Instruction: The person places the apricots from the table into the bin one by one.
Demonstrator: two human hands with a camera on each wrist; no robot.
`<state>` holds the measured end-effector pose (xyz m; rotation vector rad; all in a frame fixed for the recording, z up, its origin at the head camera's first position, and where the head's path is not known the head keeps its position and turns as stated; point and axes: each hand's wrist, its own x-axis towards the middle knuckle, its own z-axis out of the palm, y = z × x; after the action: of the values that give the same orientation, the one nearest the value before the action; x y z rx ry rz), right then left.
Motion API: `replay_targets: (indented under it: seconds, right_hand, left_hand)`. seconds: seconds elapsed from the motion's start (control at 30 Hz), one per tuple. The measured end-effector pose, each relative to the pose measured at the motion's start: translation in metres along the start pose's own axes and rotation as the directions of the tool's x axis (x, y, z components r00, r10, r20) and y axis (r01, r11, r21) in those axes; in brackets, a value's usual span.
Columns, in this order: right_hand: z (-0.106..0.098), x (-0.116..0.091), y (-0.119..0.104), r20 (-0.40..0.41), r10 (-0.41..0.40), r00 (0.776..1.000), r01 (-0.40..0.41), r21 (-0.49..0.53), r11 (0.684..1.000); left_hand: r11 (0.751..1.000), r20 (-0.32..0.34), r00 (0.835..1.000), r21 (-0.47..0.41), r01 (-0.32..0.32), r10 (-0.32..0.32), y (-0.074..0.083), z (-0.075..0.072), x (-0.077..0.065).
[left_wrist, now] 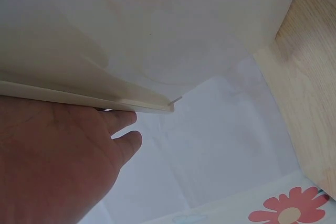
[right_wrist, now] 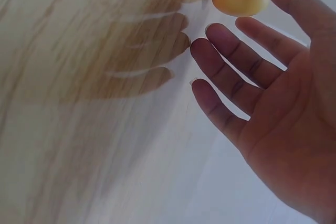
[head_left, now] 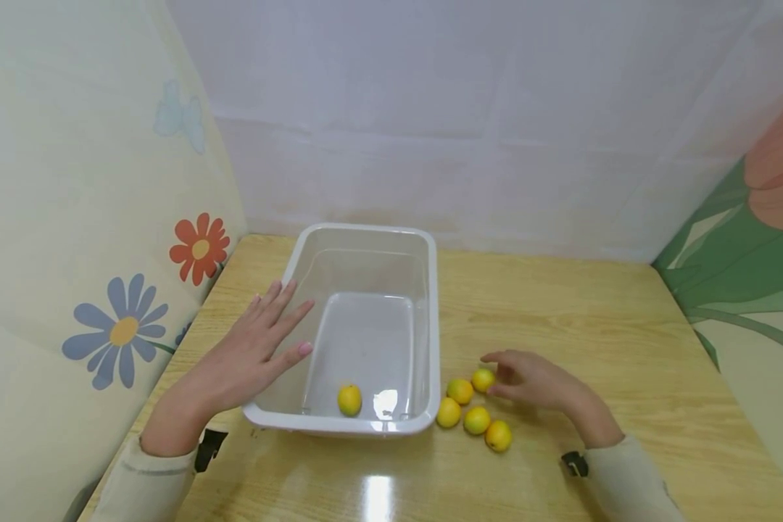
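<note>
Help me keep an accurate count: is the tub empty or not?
Not empty: the head view shows one yellow fruit inside the tub; five others show outside it, on the table.

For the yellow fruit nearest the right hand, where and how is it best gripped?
Probably pinch this fruit across its rounded middle, coming from the right: the right hand is on that side, while a neighbouring fruit crowds the left.

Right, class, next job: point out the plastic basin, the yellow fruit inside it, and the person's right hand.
Plastic basin (head_left: pixel 365 341): head view, on its bare inner floor.
Yellow fruit inside it (head_left: pixel 349 400): head view, middle of its visible skin.
Right hand (head_left: pixel 536 378): head view, back of the hand.
</note>
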<state>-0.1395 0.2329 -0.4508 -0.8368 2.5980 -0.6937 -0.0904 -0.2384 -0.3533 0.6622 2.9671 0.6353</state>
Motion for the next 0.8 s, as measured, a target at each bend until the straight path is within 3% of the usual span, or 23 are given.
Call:
replay_targets:
  seconds: [0.8]
  right_hand:
    - [0.0026,0.002,0.0017,0.005,-0.008,1.0,0.008,-0.038,0.999]
  left_hand:
    - [1.0,-0.001,1.0,0.003,-0.007,0.007,-0.0016,0.0012,-0.0001]
